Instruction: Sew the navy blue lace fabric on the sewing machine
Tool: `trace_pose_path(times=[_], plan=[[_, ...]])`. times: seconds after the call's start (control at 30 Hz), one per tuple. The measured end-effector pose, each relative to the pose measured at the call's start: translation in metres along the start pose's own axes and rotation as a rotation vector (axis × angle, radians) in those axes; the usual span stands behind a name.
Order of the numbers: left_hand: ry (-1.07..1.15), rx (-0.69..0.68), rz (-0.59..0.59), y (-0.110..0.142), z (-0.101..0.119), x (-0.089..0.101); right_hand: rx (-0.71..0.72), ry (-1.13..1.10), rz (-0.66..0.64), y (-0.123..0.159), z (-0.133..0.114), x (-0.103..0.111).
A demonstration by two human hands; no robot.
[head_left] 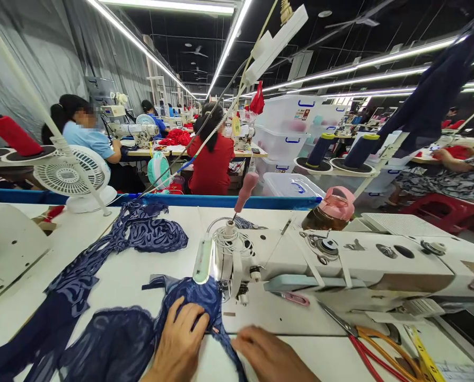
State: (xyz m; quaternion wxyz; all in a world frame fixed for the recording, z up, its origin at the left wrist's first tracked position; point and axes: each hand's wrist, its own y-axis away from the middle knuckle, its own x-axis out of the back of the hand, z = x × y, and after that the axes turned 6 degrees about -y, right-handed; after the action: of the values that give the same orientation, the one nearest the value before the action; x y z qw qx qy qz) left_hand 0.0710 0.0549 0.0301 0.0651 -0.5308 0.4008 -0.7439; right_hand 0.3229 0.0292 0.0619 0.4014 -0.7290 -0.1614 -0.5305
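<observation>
My left hand (183, 339) lies on a navy lace bra cup (199, 292) with its fingers spread, pressing the cloth onto the table just left of the needle area. A narrow navy strip (224, 342) trails from the cup toward me. At its right edge is my right hand (271, 356), slightly blurred, fingers curled together on the strip. The sewing machine (292, 254) has its head over the cup's far right side, and the needle itself is hard to make out. Another navy cup (113, 339) rests left of my left hand.
More navy lace pieces (141, 233) spread across the left. Orange-and-red-handled scissors (356, 331), a yellow tape measure (423, 353) and a pink thread snipper (295, 298) lie right. A pink-lidded jar (332, 207) and white fan (76, 172) stand behind. Several people sew beyond.
</observation>
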Motion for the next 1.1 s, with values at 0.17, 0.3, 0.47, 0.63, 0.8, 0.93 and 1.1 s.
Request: trace_pose_path(times=[0.17, 0.3, 0.47, 0.63, 0.8, 0.93, 1.1], plan=[[0.144, -0.045, -0.148, -0.018, -0.012, 0.001, 0.099, -0.272, -0.102, -0.037, 0.02, -0.014], [0.097, -0.191, 0.021, -0.031, -0.011, 0.003, 0.149, -0.257, 0.066, -0.031, 0.024, -0.038], [0.03, -0.269, 0.032, -0.029, -0.002, -0.014, 0.213, -0.171, 0.268, -0.024, 0.027, -0.059], [-0.037, -0.281, 0.051, -0.026, 0.0, -0.02, 0.209, -0.169, 0.336, -0.024, 0.028, -0.063], [-0.086, -0.305, 0.065, -0.026, 0.002, -0.022, 0.204, -0.193, 0.396, -0.028, 0.03, -0.057], [-0.081, -0.257, 0.063, -0.032, -0.001, -0.024, 0.168, -0.139, 0.431, -0.03, 0.03, -0.055], [-0.139, -0.294, 0.028, -0.044, -0.004, -0.025, 0.146, -0.1, 0.32, -0.025, 0.033, -0.061]])
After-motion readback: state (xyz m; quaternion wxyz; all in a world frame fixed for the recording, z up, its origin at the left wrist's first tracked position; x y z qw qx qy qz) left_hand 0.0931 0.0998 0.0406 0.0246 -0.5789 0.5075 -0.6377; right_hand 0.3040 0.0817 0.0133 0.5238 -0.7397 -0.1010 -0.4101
